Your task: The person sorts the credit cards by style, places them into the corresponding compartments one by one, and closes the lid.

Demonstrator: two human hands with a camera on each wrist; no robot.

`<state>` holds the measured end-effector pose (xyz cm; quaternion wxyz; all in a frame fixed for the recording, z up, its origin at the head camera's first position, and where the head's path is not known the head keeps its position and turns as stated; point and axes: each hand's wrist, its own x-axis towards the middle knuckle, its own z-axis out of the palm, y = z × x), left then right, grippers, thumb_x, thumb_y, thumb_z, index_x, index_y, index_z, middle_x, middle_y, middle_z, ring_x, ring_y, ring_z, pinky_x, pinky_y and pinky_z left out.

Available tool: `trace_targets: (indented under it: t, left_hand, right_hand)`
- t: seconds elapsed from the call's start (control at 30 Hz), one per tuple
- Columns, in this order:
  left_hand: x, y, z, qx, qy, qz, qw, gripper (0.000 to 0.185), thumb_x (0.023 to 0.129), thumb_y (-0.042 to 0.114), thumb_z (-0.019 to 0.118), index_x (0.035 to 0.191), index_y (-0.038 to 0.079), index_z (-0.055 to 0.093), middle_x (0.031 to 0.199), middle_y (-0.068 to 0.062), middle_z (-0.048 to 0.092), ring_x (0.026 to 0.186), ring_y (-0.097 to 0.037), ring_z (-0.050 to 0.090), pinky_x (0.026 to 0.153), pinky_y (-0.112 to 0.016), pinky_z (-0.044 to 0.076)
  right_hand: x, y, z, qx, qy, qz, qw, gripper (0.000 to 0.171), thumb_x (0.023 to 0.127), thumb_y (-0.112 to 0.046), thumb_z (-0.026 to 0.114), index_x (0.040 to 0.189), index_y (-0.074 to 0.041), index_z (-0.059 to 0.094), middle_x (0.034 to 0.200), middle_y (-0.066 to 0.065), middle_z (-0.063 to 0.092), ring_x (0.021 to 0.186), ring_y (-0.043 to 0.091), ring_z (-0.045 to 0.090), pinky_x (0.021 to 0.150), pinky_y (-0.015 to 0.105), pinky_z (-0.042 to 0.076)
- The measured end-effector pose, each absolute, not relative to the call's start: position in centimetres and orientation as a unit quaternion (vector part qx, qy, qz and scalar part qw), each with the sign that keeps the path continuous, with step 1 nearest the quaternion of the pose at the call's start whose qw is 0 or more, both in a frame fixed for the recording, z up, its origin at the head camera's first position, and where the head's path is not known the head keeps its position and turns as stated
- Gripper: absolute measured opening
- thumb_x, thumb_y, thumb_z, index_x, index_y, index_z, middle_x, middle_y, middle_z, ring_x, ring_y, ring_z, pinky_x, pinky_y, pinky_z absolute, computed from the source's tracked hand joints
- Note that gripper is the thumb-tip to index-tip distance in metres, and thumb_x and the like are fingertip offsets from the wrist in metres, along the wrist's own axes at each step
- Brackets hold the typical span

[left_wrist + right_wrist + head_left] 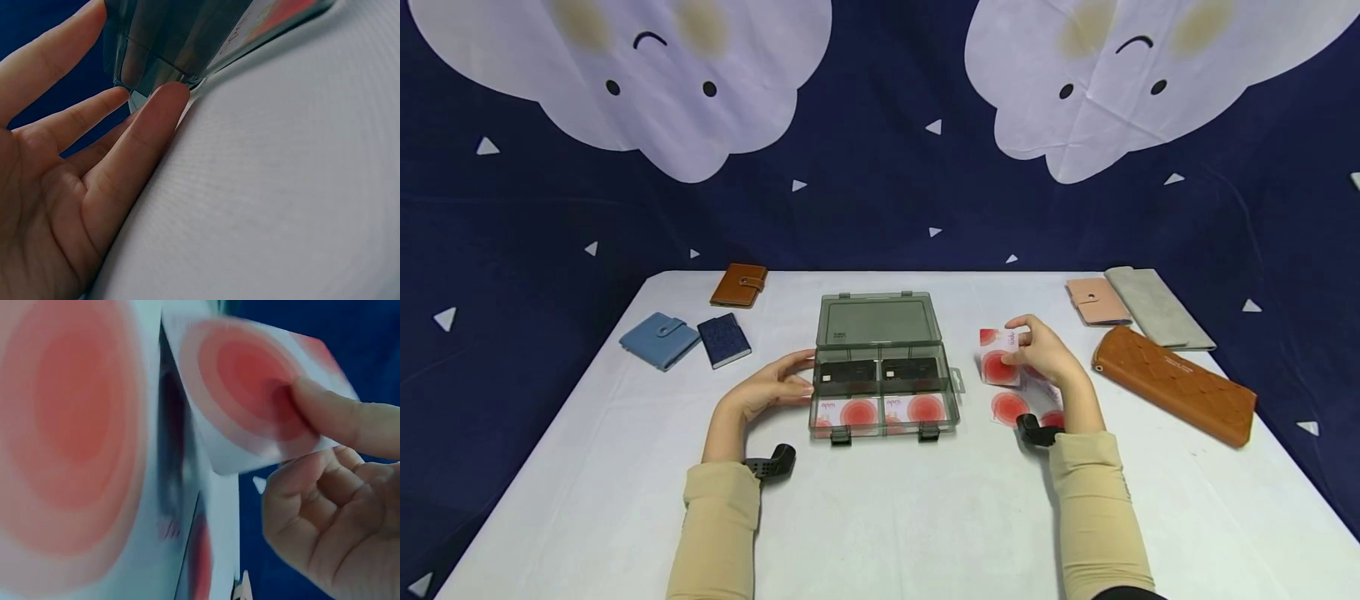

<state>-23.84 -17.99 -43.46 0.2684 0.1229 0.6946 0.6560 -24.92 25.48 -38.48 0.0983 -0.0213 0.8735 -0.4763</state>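
Right in the middle of the white table (pixel 880 517) a smoky clear plastic organizer box (pixel 883 392) is sitting with its lid (pixel 877 321) flipped open toward the back. Looks like the card sorting is maybe halfway along, going by how things lie. Four compartments are showing: the two rear ones are each holding what look like dark cards (pixel 880 371), and the two front ones are each holding white cards with a red circle (pixel 882 410). How many cards are stacked in each I can't tell.

The right hand (pixel 1037 352) is pinching a single red-circle card (pixel 1000 357), lifted off the table just right of the box; the wrist view is showing a fingertip (pixel 337 412) pressing on the red print with the other fingers curling underneath. A few more of the same cards, the loose cards (pixel 1009 407), are lying on the table below that hand, so I'd guess those are what's left to go in.

The left hand (pixel 775 387) is resting against the box's left end, fingers straight and relaxed, fingertips (pixel 165 100) touching the bottom corner, steadying it rather than gripping.

Off to the sides, several wallets are lying untouched: blue wallet (pixel 658 339), navy wallet (pixel 724 340) and brown wallet (pixel 739 285) on the left, pink wallet (pixel 1097 301), grey wallet (pixel 1157 307) and a long tan wallet (pixel 1176 385) on the right.
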Motion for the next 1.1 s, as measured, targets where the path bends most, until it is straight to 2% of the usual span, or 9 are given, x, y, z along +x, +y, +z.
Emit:
trace_targets:
  t: [0.17, 0.3, 0.37, 0.5, 0.63, 0.77, 0.87, 1.0, 1.1]
  left_hand:
    - [-23.9, -18.0, -43.6, 0.124, 0.694, 0.657, 0.268, 0.077, 0.083, 0.001, 0.059, 0.146, -0.001, 0.015, 0.148, -0.025, 0.018, 0.096, -0.011, 0.054, 0.086, -0.026, 0.050]
    - [-23.9, -18.1, -43.6, 0.125, 0.695, 0.656, 0.268, 0.077, 0.084, 0.001, 0.059, 0.146, -0.001, 0.015, 0.147, -0.026, 0.018, 0.096, -0.011, 0.054, 0.086, -0.027, 0.050]
    - [-23.9, -18.1, -43.6, 0.124, 0.696, 0.655, 0.268, 0.076, 0.084, 0.001, 0.059, 0.146, -0.001, 0.015, 0.147, -0.025, 0.019, 0.096, -0.011, 0.054, 0.087, -0.027, 0.050]
    - [-23.9, -18.0, -43.6, 0.122, 0.697, 0.653, 0.268, 0.077, 0.083, 0.002, 0.060, 0.146, 0.000, 0.016, 0.147, -0.025, 0.019, 0.096, -0.012, 0.054, 0.086, -0.027, 0.050]
    - [-23.8, -18.0, -43.6, 0.116, 0.699, 0.652, 0.269, 0.077, 0.083, 0.003, 0.061, 0.146, 0.002, 0.018, 0.147, -0.023, 0.020, 0.097, -0.013, 0.054, 0.086, -0.028, 0.050]
    - [-23.8, -17.9, -43.5, 0.111, 0.700, 0.652, 0.268, 0.076, 0.083, 0.002, 0.061, 0.146, 0.003, 0.019, 0.148, -0.022, 0.021, 0.097, -0.013, 0.054, 0.087, -0.028, 0.050]
    - [-23.8, -17.9, -43.5, 0.112, 0.700, 0.653, 0.268, 0.076, 0.083, 0.002, 0.060, 0.146, 0.002, 0.018, 0.147, -0.023, 0.021, 0.097, -0.013, 0.054, 0.086, -0.028, 0.050]
    - [-23.7, -18.0, -43.4, 0.120, 0.696, 0.655, 0.270, 0.077, 0.083, 0.001, 0.060, 0.146, 0.000, 0.016, 0.147, -0.025, 0.019, 0.096, -0.012, 0.054, 0.087, -0.028, 0.050]
    - [-23.7, -18.0, -43.4, 0.122, 0.693, 0.657, 0.270, 0.077, 0.083, 0.000, 0.059, 0.146, 0.000, 0.015, 0.148, -0.026, 0.018, 0.095, -0.011, 0.055, 0.087, -0.028, 0.050]
  right_hand:
    - [-24.8, 24.3, -37.6, -0.041, 0.847, -0.525, 0.070, 0.044, 0.082, 0.000, 0.064, 0.119, 0.014, 0.045, 0.089, 0.003, 0.056, 0.075, 0.004, 0.050, 0.069, 0.019, 0.046]
    - [-24.5, 22.6, -37.0, -0.083, 0.805, -0.584, 0.064, 0.038, 0.086, -0.001, 0.059, 0.116, 0.019, 0.046, 0.081, -0.007, 0.057, 0.075, 0.000, 0.051, 0.069, 0.016, 0.045]
    - [-24.3, 21.7, -36.7, -0.103, 0.795, -0.594, 0.068, 0.037, 0.090, -0.004, 0.055, 0.119, 0.016, 0.045, 0.076, -0.009, 0.056, 0.070, 0.001, 0.052, 0.065, 0.016, 0.045]
    - [-23.9, 20.0, -36.3, -0.135, 0.797, -0.583, 0.086, 0.026, 0.096, -0.014, 0.048, 0.116, 0.003, 0.044, 0.061, -0.003, 0.051, 0.049, 0.006, 0.045, 0.046, 0.021, 0.039]
    - [-23.6, 18.7, -36.3, -0.156, 0.799, -0.569, 0.112, 0.024, 0.098, -0.020, 0.044, 0.115, -0.004, 0.044, 0.055, 0.003, 0.052, 0.038, 0.011, 0.046, 0.037, 0.021, 0.034]
    - [-23.2, 17.3, -36.3, -0.179, 0.811, -0.547, 0.109, 0.023, 0.095, -0.014, 0.052, 0.114, -0.001, 0.051, 0.063, 0.007, 0.055, 0.046, 0.017, 0.051, 0.043, 0.023, 0.039]
    - [-22.7, 16.1, -36.2, -0.199, 0.823, -0.522, 0.105, 0.023, 0.091, -0.006, 0.056, 0.112, 0.002, 0.057, 0.072, 0.008, 0.057, 0.059, 0.022, 0.055, 0.053, 0.028, 0.047]
    - [-21.9, 14.3, -36.3, -0.221, 0.842, -0.481, 0.103, 0.026, 0.089, 0.003, 0.054, 0.115, 0.002, 0.058, 0.079, 0.008, 0.060, 0.069, 0.025, 0.056, 0.064, 0.039, 0.052]
    - [-21.4, 12.9, -36.7, -0.229, 0.855, -0.454, 0.102, 0.026, 0.089, 0.004, 0.053, 0.114, -0.002, 0.055, 0.079, 0.008, 0.063, 0.070, 0.025, 0.057, 0.063, 0.036, 0.051]
